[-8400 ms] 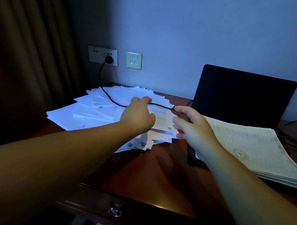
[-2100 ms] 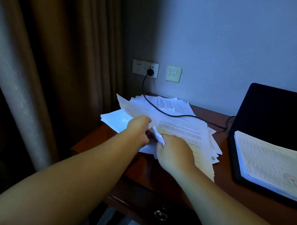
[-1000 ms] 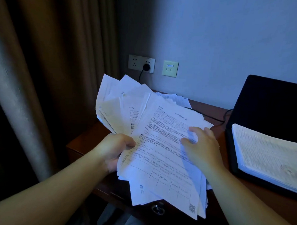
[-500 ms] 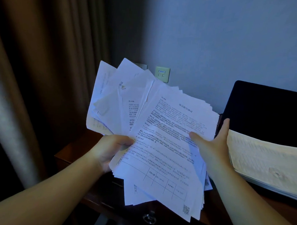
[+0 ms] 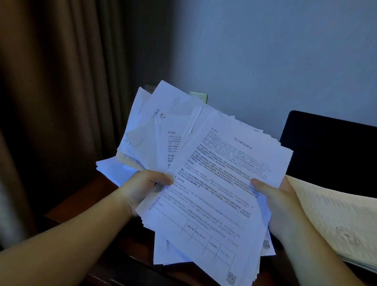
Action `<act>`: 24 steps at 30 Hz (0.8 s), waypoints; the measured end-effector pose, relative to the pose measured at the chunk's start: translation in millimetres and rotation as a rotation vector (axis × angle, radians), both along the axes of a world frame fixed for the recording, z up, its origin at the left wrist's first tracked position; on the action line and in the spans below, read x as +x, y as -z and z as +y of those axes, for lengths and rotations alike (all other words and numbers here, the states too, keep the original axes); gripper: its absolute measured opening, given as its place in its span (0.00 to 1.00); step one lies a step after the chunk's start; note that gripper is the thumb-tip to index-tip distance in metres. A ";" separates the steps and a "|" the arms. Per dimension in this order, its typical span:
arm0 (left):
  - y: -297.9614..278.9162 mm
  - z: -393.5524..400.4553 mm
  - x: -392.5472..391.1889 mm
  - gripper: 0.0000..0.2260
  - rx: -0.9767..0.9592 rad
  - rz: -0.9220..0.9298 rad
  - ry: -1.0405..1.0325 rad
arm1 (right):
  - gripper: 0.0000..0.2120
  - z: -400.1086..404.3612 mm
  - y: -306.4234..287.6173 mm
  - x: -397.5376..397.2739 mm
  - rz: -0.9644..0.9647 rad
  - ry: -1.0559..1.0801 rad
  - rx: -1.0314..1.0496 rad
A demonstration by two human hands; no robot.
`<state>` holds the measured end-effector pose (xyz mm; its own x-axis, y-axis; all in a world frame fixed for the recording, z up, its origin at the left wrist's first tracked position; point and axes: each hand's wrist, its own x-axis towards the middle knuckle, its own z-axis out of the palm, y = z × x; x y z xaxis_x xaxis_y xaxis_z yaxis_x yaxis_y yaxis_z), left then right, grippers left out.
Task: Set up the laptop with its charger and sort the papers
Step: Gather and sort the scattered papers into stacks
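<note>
A thick, uneven bundle of loose printed papers [image 5: 211,187] is held up above the wooden desk [image 5: 81,205], fanned out and tilted toward me. My left hand [image 5: 142,190] grips its left edge, thumb on top. My right hand [image 5: 282,209] grips the right edge, thumb pressed on the top sheet. A few more white sheets [image 5: 111,168] lie on the desk behind the bundle. The open laptop's dark screen [image 5: 334,153] stands at the right. The charger cable and its plug are hidden behind the papers.
A second stack of printed pages [image 5: 341,223] rests on the laptop at the right. A wall plate [image 5: 199,95] peeks out above the papers. Brown curtains [image 5: 45,93] hang at the left, beside the desk's left edge.
Both hands have gathered the papers off the desk and lifted them. In the last half second the bundle has stayed up, and my right thumb has shifted lower on the top sheet.
</note>
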<state>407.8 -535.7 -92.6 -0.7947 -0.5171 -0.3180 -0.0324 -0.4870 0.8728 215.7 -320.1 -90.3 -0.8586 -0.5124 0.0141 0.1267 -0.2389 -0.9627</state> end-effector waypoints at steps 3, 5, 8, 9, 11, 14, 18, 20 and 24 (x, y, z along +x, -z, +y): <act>-2.1 -1.9 -9.1 0.28 0.002 0.028 0.052 | 0.21 1.1 -1.9 -8.5 0.077 0.062 0.032; -1.3 -3.5 -16.4 0.27 0.006 0.042 0.086 | 0.22 1.0 -3.1 -13.4 0.108 0.092 0.034; -0.4 -5.5 -27.1 0.23 0.015 0.073 0.133 | 0.22 0.9 -1.2 -21.1 0.148 0.124 0.031; -0.4 -6.1 -31.2 0.22 0.017 0.083 0.136 | 0.22 0.5 0.1 -23.6 0.163 0.133 0.034; 1.0 -7.6 -39.6 0.25 0.033 0.101 0.120 | 0.21 -0.4 2.8 -27.8 0.187 0.146 0.038; 3.9 -9.2 -52.9 0.23 0.105 0.156 0.096 | 0.19 -0.9 5.9 -32.1 0.213 0.170 0.046; 14.8 -12.7 -64.1 0.18 0.206 0.186 0.106 | 0.18 1.7 12.6 -35.7 0.283 0.241 0.077; 21.2 -13.2 -64.8 0.17 0.182 0.180 0.131 | 0.19 1.4 14.1 -37.2 0.302 0.288 0.052; 25.3 -12.2 -63.6 0.19 0.169 0.162 0.192 | 0.15 1.8 14.3 -44.1 0.261 0.334 0.012</act>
